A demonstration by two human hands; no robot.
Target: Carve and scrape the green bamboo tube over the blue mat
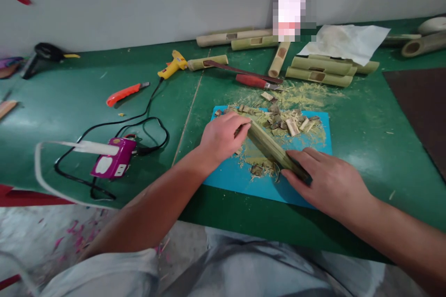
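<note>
A greenish bamboo tube [267,140] slants between my two hands, over a blue mat [230,177]. My left hand [223,137] is closed around its upper left end, thumb and fingers pinching it. Lower down, my right hand [329,178] wraps the other end, fingers on top and thumb beneath. Bamboo chips [292,126] and shavings cover the mat's far half, and a smaller heap of scraps [258,169] lies under the tube. Just beyond the mat rest a red-handled knife [251,80] and a long dark flat blade [240,70].
Several notched bamboo tubes [318,76] lie at the back right beneath white paper [343,41]. To the left are a yellow glue gun [173,65], an orange box cutter [125,94] and a purple power strip [114,158] with looping cords. A dark brown board [418,106] sits at right.
</note>
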